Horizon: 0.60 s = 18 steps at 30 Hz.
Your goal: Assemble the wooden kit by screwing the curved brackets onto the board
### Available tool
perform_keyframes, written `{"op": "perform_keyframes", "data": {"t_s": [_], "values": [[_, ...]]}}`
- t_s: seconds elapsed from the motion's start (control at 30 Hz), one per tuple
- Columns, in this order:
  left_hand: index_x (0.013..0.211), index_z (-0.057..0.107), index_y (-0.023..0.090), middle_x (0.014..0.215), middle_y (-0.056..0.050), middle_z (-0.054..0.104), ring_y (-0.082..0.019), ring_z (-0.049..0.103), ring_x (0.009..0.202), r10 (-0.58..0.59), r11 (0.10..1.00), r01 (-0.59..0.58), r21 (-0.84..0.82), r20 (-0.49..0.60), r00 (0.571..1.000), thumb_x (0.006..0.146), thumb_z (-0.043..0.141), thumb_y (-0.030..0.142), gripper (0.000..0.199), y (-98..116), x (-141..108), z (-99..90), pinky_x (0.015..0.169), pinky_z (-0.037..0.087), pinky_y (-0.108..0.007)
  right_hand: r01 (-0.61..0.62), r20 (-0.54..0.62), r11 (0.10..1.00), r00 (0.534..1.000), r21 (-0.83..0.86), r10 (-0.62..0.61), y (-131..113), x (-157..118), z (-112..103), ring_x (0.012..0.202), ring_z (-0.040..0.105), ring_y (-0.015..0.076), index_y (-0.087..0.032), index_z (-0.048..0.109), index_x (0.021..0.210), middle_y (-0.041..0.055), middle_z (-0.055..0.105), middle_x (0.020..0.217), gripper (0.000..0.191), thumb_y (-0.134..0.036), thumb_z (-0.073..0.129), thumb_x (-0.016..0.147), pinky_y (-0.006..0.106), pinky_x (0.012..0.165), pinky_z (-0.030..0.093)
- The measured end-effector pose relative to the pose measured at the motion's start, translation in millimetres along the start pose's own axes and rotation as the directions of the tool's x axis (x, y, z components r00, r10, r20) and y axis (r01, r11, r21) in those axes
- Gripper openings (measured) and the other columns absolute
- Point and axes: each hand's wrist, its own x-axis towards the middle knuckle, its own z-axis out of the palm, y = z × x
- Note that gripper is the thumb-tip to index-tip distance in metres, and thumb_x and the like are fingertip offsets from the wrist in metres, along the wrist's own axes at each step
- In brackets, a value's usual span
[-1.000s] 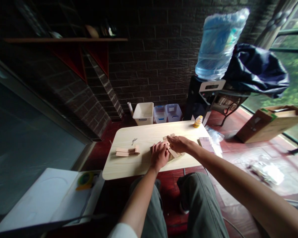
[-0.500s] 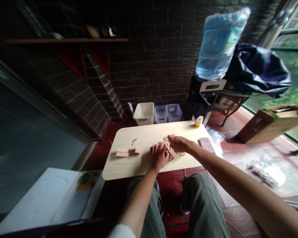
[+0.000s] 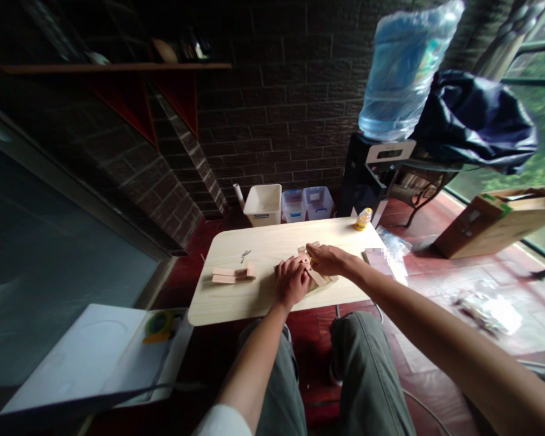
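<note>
A light wooden assembly (image 3: 317, 278) lies on the pale table (image 3: 236, 309), right of its middle. My left hand (image 3: 292, 280) presses on the left part of the assembly, its fingers bent over the wood. Against the upper part my right hand (image 3: 326, 259) is closed, fingers pointing left; a small yellowish thing shows at its fingers, too small to name. Farther left on the table is a second wooden piece (image 3: 233, 275), with small dark metal parts (image 3: 245, 255) behind it.
A yellow-capped bottle (image 3: 363, 219) stands at the table's back right corner. Behind the table are a cream bin (image 3: 263, 206) and two clear bins (image 3: 318, 203). A water dispenser (image 3: 367, 175) is at the back right, a cardboard box (image 3: 495, 224) farther right.
The whole view has shifted slightly. My right hand is turned a little on the wooden assembly, and my left hand keeps its place on it.
</note>
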Motion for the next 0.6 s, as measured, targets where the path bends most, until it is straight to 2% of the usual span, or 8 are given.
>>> {"op": "perform_keyframes", "data": {"t_s": [0.2, 0.33, 0.6], "values": [[0.117, 0.063, 0.030, 0.139, -0.004, 0.061, -0.029, 0.049, 0.135, -0.005, 1.000, 0.005, 0.003, 0.003, 1.000, 0.088, 0.059, 0.018, 0.031, 1.6, 0.8, -1.3, 0.117, 0.035, -0.054, 0.048, 0.034, 0.998, 0.998, -0.047, -0.046, 3.0, 2.8, -4.2, 0.098, 0.070, 0.0237, -0.013, 0.051, 0.131, 0.0163, 0.072, 0.113, 0.035, -0.018, 0.050, 0.096, 0.029, 0.077, 0.052], [0.118, 0.062, 0.030, 0.140, -0.003, 0.060, -0.029, 0.048, 0.136, -0.007, 1.000, 0.007, -0.006, 0.006, 1.000, 0.090, 0.058, 0.019, 0.030, 2.5, 0.3, -2.6, 0.118, 0.033, -0.053, 0.031, 0.028, 0.998, 0.999, -0.058, -0.029, 0.6, 1.4, -7.2, 0.100, 0.070, 0.0239, -0.012, 0.050, 0.132, 0.0175, 0.071, 0.114, 0.036, -0.014, 0.048, 0.096, 0.030, 0.079, 0.052], [0.115, 0.063, 0.030, 0.139, -0.004, 0.060, -0.029, 0.049, 0.135, -0.001, 1.000, 0.001, -0.001, 0.001, 1.000, 0.089, 0.059, 0.018, 0.029, 1.7, 0.1, -1.6, 0.117, 0.034, -0.053, 0.003, 0.047, 0.998, 0.999, -0.056, -0.001, -5.1, 1.9, -9.5, 0.098, 0.071, 0.0248, -0.010, 0.048, 0.134, 0.0193, 0.071, 0.116, 0.038, -0.019, 0.050, 0.097, 0.030, 0.076, 0.053]]}}
